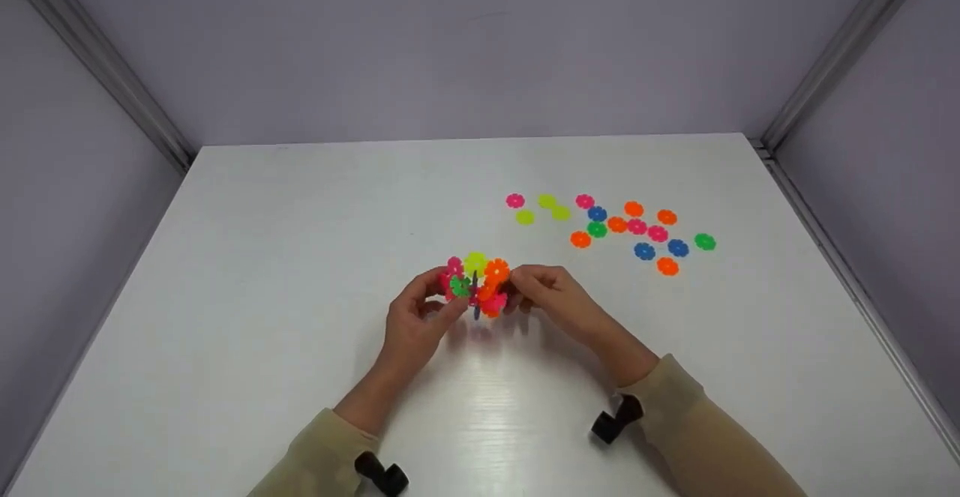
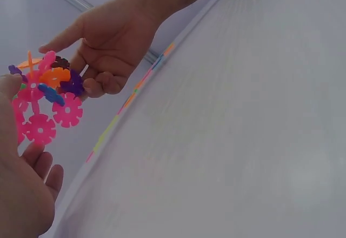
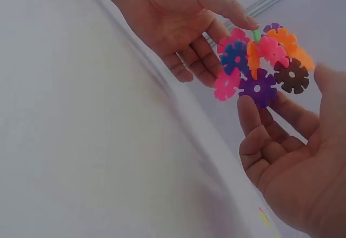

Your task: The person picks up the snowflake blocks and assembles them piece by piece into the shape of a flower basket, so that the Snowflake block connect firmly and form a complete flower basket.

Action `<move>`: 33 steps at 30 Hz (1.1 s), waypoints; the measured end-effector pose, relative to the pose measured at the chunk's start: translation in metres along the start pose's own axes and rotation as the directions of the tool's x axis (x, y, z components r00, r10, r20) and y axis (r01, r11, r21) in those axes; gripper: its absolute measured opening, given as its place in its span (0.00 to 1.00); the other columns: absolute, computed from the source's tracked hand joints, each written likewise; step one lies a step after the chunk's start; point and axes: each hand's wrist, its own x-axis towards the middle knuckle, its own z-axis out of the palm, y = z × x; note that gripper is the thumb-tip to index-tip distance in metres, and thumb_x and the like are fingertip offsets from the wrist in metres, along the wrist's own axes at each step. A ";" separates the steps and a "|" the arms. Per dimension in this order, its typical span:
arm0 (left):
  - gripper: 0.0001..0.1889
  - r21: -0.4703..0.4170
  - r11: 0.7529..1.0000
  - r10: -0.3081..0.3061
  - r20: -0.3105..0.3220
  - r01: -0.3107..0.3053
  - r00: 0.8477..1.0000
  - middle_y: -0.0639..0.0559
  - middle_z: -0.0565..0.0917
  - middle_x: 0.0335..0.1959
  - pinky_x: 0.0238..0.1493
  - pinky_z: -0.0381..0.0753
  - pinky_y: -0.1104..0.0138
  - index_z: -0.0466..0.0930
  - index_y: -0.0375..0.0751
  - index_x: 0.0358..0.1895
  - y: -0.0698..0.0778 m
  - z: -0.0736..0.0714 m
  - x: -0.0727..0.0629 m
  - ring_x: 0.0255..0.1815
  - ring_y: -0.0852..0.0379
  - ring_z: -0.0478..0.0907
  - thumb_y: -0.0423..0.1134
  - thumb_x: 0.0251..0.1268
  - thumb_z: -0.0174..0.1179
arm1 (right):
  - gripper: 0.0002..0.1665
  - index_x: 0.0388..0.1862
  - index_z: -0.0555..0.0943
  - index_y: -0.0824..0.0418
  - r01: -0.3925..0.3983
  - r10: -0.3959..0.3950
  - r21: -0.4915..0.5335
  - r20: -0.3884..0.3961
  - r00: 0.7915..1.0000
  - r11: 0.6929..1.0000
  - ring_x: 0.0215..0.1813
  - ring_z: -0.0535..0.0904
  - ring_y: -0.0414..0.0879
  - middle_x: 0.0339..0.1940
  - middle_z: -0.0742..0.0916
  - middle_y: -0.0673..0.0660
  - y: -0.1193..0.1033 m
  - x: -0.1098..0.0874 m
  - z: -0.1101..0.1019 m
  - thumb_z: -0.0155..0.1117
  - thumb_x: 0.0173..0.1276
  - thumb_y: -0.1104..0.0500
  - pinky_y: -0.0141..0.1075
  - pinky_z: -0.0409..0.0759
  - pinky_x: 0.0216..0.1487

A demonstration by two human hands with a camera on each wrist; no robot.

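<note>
A ball-like cluster of interlocked plastic snowflake discs [image 1: 493, 270] in pink, orange, green, yellow, blue, purple and dark brown is held just above the table's middle. My left hand [image 1: 417, 318] grips its left side, with the thumb against a green disc [image 1: 459, 285]. On the other side, my right hand [image 1: 559, 300] holds the cluster by its edge. The right wrist view shows right fingertips touching a purple disc [image 3: 258, 88], beside a dark brown disc [image 3: 292, 75]. Pink discs [image 2: 41, 129] hang low near the left fingers in the left wrist view.
Loose discs in several colours lie flat on the white table [image 1: 262, 257] at the back right, from a pink disc [image 1: 515, 201] to a green disc [image 1: 705, 241]. Grey-white panels [image 1: 480, 47] stand behind and at both sides.
</note>
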 end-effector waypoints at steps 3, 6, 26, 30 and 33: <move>0.27 0.027 0.999 -0.037 -0.009 0.037 0.999 0.51 0.84 0.52 0.55 0.84 0.62 0.80 0.43 0.68 0.001 0.002 0.000 0.53 0.51 0.79 0.47 0.69 0.73 | 0.19 0.61 0.86 0.59 0.056 -0.055 -0.036 0.034 0.998 0.998 0.47 0.84 0.56 0.49 0.90 0.57 0.000 -0.003 0.000 0.64 0.81 0.49 0.38 0.85 0.50; 0.25 0.053 0.996 -0.066 -0.017 0.067 0.998 0.52 0.84 0.50 0.53 0.83 0.62 0.82 0.44 0.64 0.002 0.005 -0.001 0.52 0.51 0.79 0.50 0.69 0.73 | 0.19 0.63 0.85 0.58 0.082 -0.080 -0.032 0.061 0.995 0.996 0.47 0.86 0.56 0.52 0.89 0.57 0.001 -0.003 0.001 0.67 0.79 0.52 0.41 0.87 0.51; 0.37 -0.225 0.942 -0.236 0.089 0.250 0.968 0.49 0.82 0.66 0.60 0.84 0.63 0.73 0.41 0.75 0.003 0.006 -0.002 0.65 0.49 0.81 0.44 0.66 0.76 | 0.18 0.62 0.85 0.62 0.049 -0.040 -0.059 0.136 0.990 0.997 0.41 0.85 0.58 0.44 0.90 0.60 0.007 -0.005 -0.009 0.62 0.83 0.54 0.36 0.84 0.40; 0.35 -0.221 0.938 -0.253 0.091 0.267 0.963 0.51 0.81 0.68 0.61 0.83 0.64 0.73 0.42 0.75 0.003 0.008 -0.002 0.66 0.51 0.80 0.43 0.67 0.76 | 0.21 0.62 0.84 0.66 0.040 -0.048 -0.113 -0.068 0.996 0.993 0.42 0.86 0.56 0.46 0.90 0.65 0.006 -0.003 -0.033 0.64 0.82 0.52 0.35 0.83 0.41; 0.34 -0.227 0.938 -0.245 0.104 0.263 0.964 0.50 0.81 0.69 0.62 0.83 0.64 0.74 0.40 0.75 0.003 0.009 -0.002 0.67 0.51 0.80 0.41 0.68 0.74 | 0.24 0.63 0.84 0.65 -0.029 -0.014 -0.149 -0.278 0.960 0.988 0.45 0.87 0.52 0.50 0.89 0.62 0.010 -0.002 -0.058 0.68 0.79 0.49 0.35 0.83 0.44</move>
